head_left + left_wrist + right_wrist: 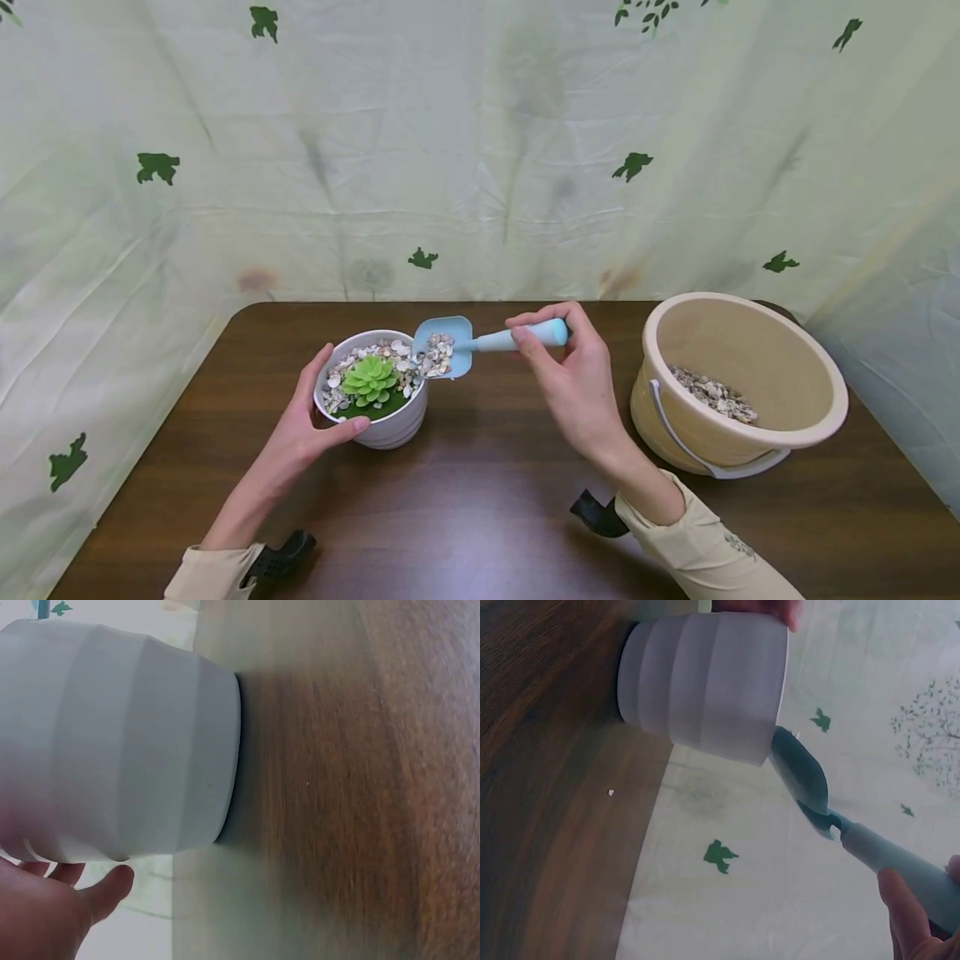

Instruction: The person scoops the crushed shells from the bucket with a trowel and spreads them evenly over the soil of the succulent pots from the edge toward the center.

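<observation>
A white ribbed flower pot (pixel 388 429) stands on the table, holding a green succulent (pixel 370 380) amid small shells and a mossy green patch. My left hand (pixel 303 429) grips the pot's left side, thumb at the near rim and fingers round the far side. In my right hand (pixel 573 379) is the handle of a light blue trowel (pixel 491 340), pinched between thumb and fingers. The trowel's blade carries a heap of shells (pixel 437 354) and its tip lies at the pot's right rim. From the right wrist view, the blade (pixel 802 771) tilts down towards that rim.
To the right stands a beige bucket (pixel 651 408) with its grey handle (pixel 742 469) hanging down in front and shells (pixel 712 393) at its bottom. A white speck (pixel 610 793) lies on the brown table (pixel 465 500). Pale cloth with green leaf shapes hangs behind.
</observation>
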{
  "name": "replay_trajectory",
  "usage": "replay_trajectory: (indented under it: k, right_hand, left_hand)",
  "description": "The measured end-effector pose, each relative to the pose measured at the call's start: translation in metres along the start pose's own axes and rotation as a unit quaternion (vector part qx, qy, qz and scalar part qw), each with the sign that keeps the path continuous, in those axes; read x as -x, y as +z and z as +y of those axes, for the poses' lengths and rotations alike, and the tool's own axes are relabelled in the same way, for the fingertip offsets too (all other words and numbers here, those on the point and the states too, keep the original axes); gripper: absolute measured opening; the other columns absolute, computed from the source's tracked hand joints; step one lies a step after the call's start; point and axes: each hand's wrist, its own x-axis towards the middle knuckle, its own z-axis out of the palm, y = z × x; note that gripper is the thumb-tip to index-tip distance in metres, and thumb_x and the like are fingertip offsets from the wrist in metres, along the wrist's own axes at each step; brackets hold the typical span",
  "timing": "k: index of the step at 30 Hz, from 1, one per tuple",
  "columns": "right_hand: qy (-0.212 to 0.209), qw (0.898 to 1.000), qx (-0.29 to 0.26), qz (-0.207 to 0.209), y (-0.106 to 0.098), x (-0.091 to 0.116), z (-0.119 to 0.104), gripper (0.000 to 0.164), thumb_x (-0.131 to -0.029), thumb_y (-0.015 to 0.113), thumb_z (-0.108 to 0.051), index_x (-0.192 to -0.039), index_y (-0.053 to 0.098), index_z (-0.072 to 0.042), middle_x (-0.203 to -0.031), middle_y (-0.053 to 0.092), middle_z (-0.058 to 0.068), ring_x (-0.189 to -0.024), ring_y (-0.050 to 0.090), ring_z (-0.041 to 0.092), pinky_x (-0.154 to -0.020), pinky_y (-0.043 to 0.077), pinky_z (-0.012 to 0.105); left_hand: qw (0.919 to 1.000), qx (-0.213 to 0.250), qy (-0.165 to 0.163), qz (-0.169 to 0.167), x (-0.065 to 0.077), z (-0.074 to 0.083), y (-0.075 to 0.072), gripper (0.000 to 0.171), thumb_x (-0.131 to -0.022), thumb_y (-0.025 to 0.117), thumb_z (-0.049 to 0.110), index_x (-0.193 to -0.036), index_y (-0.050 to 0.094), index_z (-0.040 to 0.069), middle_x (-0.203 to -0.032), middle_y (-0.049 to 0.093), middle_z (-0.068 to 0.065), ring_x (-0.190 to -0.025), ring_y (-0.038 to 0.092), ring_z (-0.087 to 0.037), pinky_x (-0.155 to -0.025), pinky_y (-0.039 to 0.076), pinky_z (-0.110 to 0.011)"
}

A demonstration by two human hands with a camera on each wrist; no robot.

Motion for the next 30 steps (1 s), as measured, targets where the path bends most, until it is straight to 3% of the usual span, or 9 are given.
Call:
replay_trajectory:
  k: [3,7,10,13,17,21,26,30]
  right_hand:
    - [0.003,1.000,0.016,0.002,0.002,0.001,-0.011,0.020,-0.091,0.068,-0.002,-0.106,0.055,0.002,-0.106,0.069,0.013,-0.087,0.064,0.026,-0.078,0.055,0.034]
    - [0.011,1.000,0.028,0.007,0.003,0.002,-0.024,0.019,-0.091,0.066,0.003,-0.105,0.054,0.007,-0.106,0.068,0.019,-0.087,0.064,0.031,-0.077,0.055,0.034]
    - [0.020,0.999,0.031,0.014,0.003,0.002,-0.027,0.018,-0.091,0.066,0.004,-0.104,0.054,0.007,-0.105,0.069,0.018,-0.088,0.065,0.032,-0.078,0.055,0.037]
    - [0.024,0.999,0.035,0.018,0.003,0.003,-0.028,0.018,-0.091,0.067,0.003,-0.103,0.054,0.007,-0.104,0.069,0.016,-0.089,0.065,0.031,-0.078,0.055,0.038]
    - [0.016,0.999,0.048,0.020,0.002,0.003,-0.029,0.018,-0.091,0.067,0.003,-0.103,0.055,0.006,-0.104,0.070,0.014,-0.087,0.065,0.026,-0.076,0.055,0.033]
    - [0.001,0.997,0.073,0.024,0.003,0.004,-0.032,0.017,-0.091,0.068,0.002,-0.103,0.056,0.005,-0.103,0.071,0.012,-0.082,0.063,0.022,-0.070,0.051,0.025]
    - [-0.008,0.995,0.091,0.027,0.005,0.005,-0.035,0.017,-0.090,0.068,0.002,-0.102,0.057,0.005,-0.102,0.071,0.012,-0.078,0.061,0.020,-0.065,0.047,0.023]
    - [-0.008,0.995,0.093,0.025,0.006,0.006,-0.037,0.017,-0.090,0.068,0.002,-0.102,0.056,0.004,-0.103,0.071,0.011,-0.076,0.058,0.017,-0.063,0.045,0.022]
  left_hand:
    - [1.0000,0.001,0.004,0.006,0.000,0.000,0.002,0.099,-0.085,0.074,0.010,-0.158,0.011,0.030,-0.156,0.018,-0.007,-0.134,0.030,-0.025,-0.095,0.033,-0.014]
    - [0.9992,-0.031,0.009,0.024,-0.001,-0.001,0.004,0.100,-0.082,0.077,0.013,-0.158,0.014,0.031,-0.156,0.017,-0.007,-0.137,0.024,-0.027,-0.105,0.026,-0.033]
    - [0.9971,-0.063,0.015,0.039,-0.003,-0.002,0.004,0.102,-0.079,0.081,0.016,-0.158,0.018,0.026,-0.153,0.019,-0.009,-0.137,0.023,-0.028,-0.104,0.022,-0.050]
    - [0.9954,-0.083,0.022,0.044,-0.004,-0.004,0.004,0.102,-0.077,0.083,0.017,-0.158,0.019,0.023,-0.152,0.021,-0.009,-0.136,0.024,-0.028,-0.104,0.022,-0.054]
    - [0.9990,-0.039,0.012,0.019,-0.002,-0.003,0.002,0.098,-0.082,0.077,0.014,-0.158,0.016,0.028,-0.157,0.017,-0.007,-0.139,0.022,-0.028,-0.105,0.027,-0.034]
    - [0.9998,0.019,0.010,-0.003,0.000,-0.001,0.001,0.094,-0.086,0.070,0.008,-0.158,0.014,0.028,-0.159,0.013,-0.007,-0.140,0.022,-0.029,-0.096,0.031,-0.013]
    - [0.9996,0.023,0.017,0.005,0.000,-0.003,0.002,0.095,-0.086,0.072,0.006,-0.158,0.014,0.029,-0.157,0.019,-0.008,-0.135,0.031,-0.025,-0.094,0.035,-0.012]
    - [0.9994,-0.019,0.017,0.024,-0.001,-0.005,0.003,0.099,-0.083,0.077,0.010,-0.157,0.016,0.034,-0.155,0.021,-0.005,-0.134,0.030,-0.023,-0.099,0.031,-0.021]
